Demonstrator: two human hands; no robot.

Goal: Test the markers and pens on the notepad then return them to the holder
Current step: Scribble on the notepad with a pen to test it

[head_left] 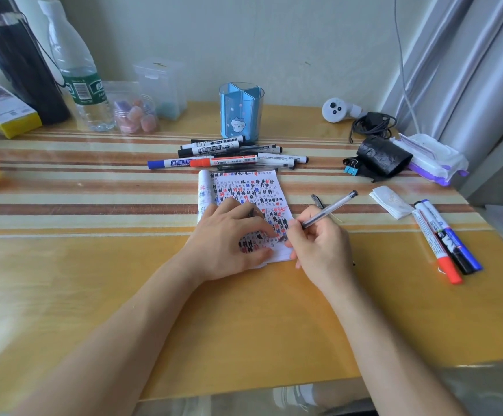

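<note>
At mid-frame the right hand (319, 241) pinches a clear pen (329, 208), tip on the scribbled notepad (244, 187) pinned by the left hand (229, 235) with relaxed fingers: testing, I'd say, with capping and the blue holder (241, 114) at upper centre next.

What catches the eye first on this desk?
The notepad at the centre stands out, crammed with black, red and blue hash marks; the right hand holds a clear pen on it, the left hand rests on the page. Behind lies a pile of markers before the blue holder.
</note>
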